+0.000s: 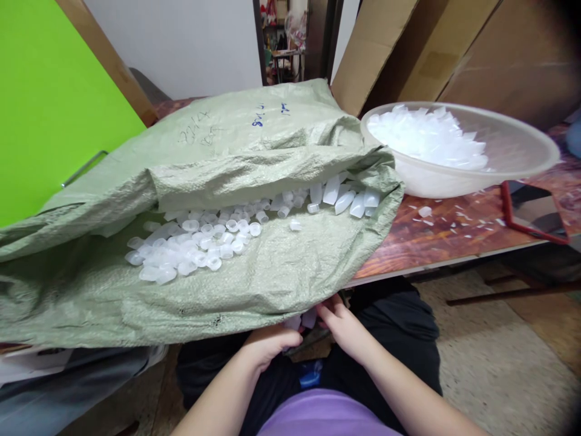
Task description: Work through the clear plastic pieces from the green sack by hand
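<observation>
Below the near edge of the green woven sack [281,266], my hands are close together over my lap. My left hand [273,344] is closed around a few translucent white plastic pieces [294,323], its thumb showing and its other fingers mostly hidden. My right hand [334,316] is bent beside those pieces, its fingers closed and partly covered by the sack's edge; what they pinch is unclear. In the open mouth of the sack lies a heap of small translucent plastic caps [181,248]. Longer flat-ended pieces [333,189] lie at its right end.
A translucent bowl [521,148] stands right of the sack, holding many white plastic pieces [426,136]. White scraps [458,218] and a red-edged phone [535,212] lie on the wood-patterned table [399,242]. Cardboard [426,48] stands behind; a bright green panel [59,103] is at left.
</observation>
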